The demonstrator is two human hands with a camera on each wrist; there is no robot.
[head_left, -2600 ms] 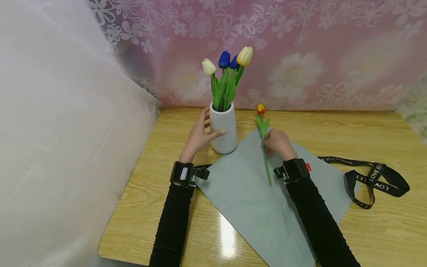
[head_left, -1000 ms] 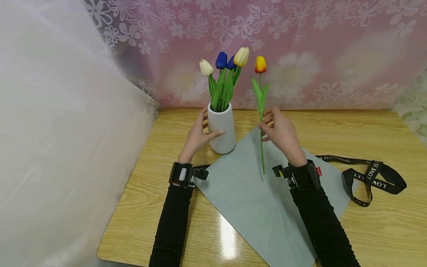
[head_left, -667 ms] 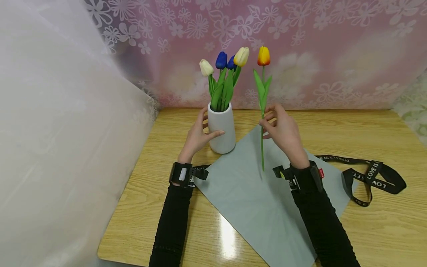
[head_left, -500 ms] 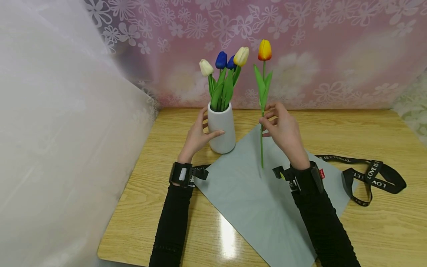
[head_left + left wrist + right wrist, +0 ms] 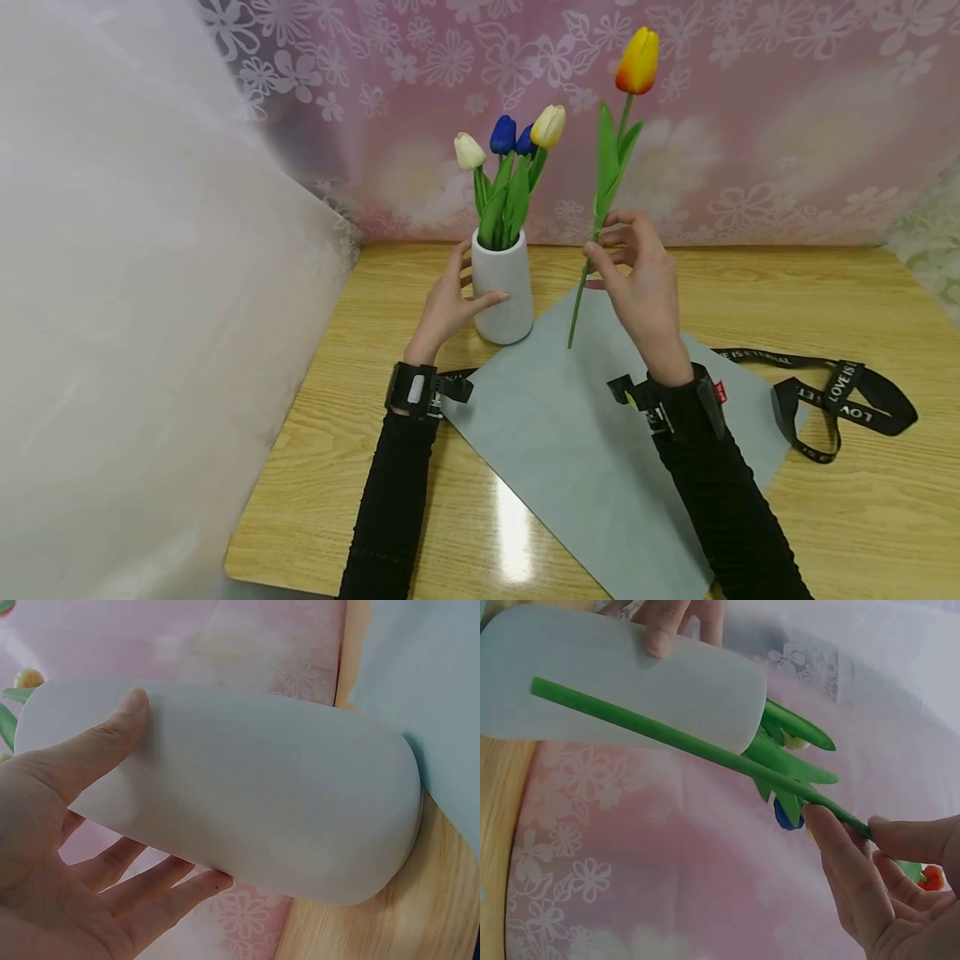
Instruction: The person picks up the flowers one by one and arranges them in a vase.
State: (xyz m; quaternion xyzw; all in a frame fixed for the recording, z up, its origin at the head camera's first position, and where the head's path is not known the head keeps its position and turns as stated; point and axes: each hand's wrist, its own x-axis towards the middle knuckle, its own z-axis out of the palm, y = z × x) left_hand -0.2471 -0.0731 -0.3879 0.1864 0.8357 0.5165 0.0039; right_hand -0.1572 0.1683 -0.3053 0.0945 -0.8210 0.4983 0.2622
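Observation:
A white vase (image 5: 504, 287) stands upright on the table, holding cream tulips and blue tulips (image 5: 503, 135). My left hand (image 5: 442, 310) holds its left side, thumb across the front and fingers behind; the left wrist view shows the thumb on the pale wall (image 5: 262, 795). To the right, my right hand (image 5: 641, 283) pinches the stem of a yellow-orange tulip (image 5: 637, 62) between thumb and fingertips. Its bloom leans right and its lower stem end hangs over the grey sheet. In the right wrist view the bare green stem (image 5: 645, 729) crosses in front of the vase.
A grey-green wrapping sheet (image 5: 600, 467) lies slantwise across the wooden table (image 5: 300, 483). Black lettered ribbon (image 5: 847, 400) is looped at the sheet's right corner. A pink floral curtain (image 5: 450, 67) hangs behind, and a white sheet (image 5: 135, 292) slopes along the left side.
My right hand has lifted the yellow-orange tulip from low over the wrapping sheet, and its bloom now tilts right with the stem end swung left. My left hand stays on the vase.

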